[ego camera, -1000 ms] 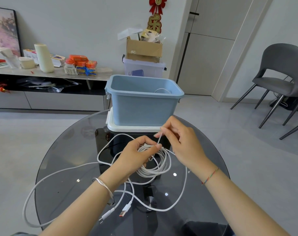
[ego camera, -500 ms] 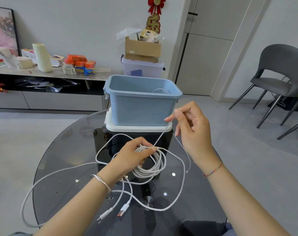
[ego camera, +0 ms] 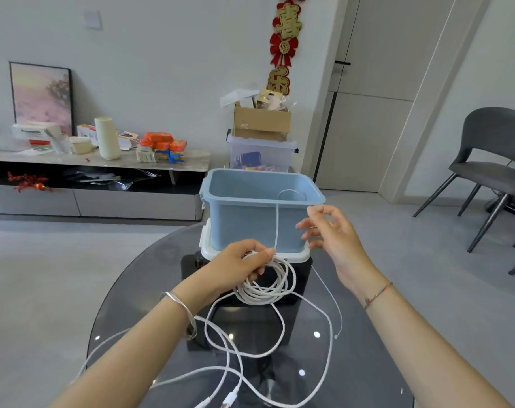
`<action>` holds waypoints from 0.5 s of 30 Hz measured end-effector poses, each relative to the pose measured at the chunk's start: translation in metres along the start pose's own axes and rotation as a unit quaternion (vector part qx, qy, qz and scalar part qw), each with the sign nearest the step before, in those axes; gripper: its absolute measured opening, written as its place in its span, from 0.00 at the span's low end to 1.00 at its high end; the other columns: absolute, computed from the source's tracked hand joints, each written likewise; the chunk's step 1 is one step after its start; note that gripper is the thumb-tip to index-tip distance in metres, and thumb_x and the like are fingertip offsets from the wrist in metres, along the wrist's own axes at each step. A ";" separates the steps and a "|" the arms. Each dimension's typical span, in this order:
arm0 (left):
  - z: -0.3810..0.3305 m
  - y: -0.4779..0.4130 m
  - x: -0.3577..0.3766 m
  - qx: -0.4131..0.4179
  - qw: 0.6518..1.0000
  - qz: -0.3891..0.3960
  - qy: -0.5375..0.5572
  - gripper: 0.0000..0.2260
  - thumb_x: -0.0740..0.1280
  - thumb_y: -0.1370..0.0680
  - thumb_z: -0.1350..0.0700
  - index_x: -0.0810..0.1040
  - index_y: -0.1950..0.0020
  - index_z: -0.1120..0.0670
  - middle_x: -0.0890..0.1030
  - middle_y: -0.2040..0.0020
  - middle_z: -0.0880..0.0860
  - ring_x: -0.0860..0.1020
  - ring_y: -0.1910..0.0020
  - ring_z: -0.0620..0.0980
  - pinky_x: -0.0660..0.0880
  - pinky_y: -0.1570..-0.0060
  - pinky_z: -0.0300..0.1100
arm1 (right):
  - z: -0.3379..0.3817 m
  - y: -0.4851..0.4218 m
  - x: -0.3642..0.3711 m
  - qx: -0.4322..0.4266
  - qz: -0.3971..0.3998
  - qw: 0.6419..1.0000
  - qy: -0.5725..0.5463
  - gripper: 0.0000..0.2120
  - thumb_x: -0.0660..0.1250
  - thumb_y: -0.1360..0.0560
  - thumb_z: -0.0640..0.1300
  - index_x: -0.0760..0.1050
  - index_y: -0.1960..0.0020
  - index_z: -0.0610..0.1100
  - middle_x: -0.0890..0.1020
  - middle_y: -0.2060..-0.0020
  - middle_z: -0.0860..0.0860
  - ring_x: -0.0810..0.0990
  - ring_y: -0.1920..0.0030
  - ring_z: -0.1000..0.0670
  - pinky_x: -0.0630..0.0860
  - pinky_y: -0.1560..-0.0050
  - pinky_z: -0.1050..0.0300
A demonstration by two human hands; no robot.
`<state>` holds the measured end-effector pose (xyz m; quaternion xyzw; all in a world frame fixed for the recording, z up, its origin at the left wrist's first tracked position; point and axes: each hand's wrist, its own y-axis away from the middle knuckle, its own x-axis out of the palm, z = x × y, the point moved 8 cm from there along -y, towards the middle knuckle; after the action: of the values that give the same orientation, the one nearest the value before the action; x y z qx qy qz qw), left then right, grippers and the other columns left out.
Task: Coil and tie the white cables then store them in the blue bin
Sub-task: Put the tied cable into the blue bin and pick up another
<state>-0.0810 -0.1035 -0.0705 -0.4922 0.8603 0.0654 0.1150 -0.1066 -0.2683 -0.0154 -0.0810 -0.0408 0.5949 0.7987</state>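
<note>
"Over the glass table [ego camera: 150, 285], what has the left hand [ego camera: 235, 262] got?" (K)

"It has a coil of white cable [ego camera: 268, 290], several turns, with fingers and thumb clamped round the top edge. The coil is held off the glass, just in front of the blue bin [ego camera: 250, 225]." (M)

"Right hand [ego camera: 335, 234]?" (K)

"Raised beside the bin, fingers curled. A thin tie [ego camera: 276, 228] runs up from the coil and a fine strand hangs below the wrist — blurred at the fingertips, so I cannot tell whether it is pinched." (M)

"Handling?" (K)

"Judged light, limp and slightly springy: the turns will fan out if the clamp slackens. Hold where the turns bunch and cinch the tie there. The tie looks fine and slippery — take it near the coil, not at the free end." (M)

"Left to do?" (K)

"Other loose cables [ego camera: 280, 348] lie looped on the glass, plugs [ego camera: 231, 397] toward the near edge, apart from the bin. One white loop [ego camera: 291, 192] shows inside it." (M)
</note>
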 end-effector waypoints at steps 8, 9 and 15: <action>-0.068 -0.074 -0.054 -0.029 0.996 -0.013 0.078 0.12 0.60 0.19 0.49 0.73 0.55 0.56 0.71 0.67 0.50 0.68 0.74 0.44 0.68 0.68 0.38 | 0.035 -0.061 0.041 0.070 0.191 0.965 0.168 0.13 0.70 0.27 0.52 0.76 0.48 0.45 0.83 0.57 0.52 0.81 0.58 0.52 0.80 0.56 0.58; -0.073 -0.087 -0.060 -0.036 0.994 -0.013 0.102 0.12 0.60 0.19 0.50 0.74 0.56 0.56 0.72 0.68 0.50 0.68 0.74 0.44 0.68 0.69 0.38 | 0.041 -0.076 0.041 0.065 0.181 0.968 0.164 0.12 0.71 0.27 0.51 0.77 0.49 0.45 0.83 0.56 0.50 0.81 0.59 0.51 0.80 0.59 0.59; -0.080 -0.140 -0.098 -0.068 0.993 -0.083 0.054 0.13 0.60 0.19 0.49 0.74 0.47 0.59 0.79 0.53 0.57 0.76 0.61 0.48 0.74 0.59 0.38 | 0.057 -0.155 0.045 0.011 0.143 0.959 0.243 0.12 0.74 0.29 0.40 0.78 0.48 0.40 0.80 0.63 0.53 0.78 0.66 0.56 0.76 0.69 0.68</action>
<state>0.0764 -0.1113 0.0329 -0.5711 0.8153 0.0872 0.0399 0.0431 -0.2640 0.0670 -0.2198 0.1730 0.6654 0.6921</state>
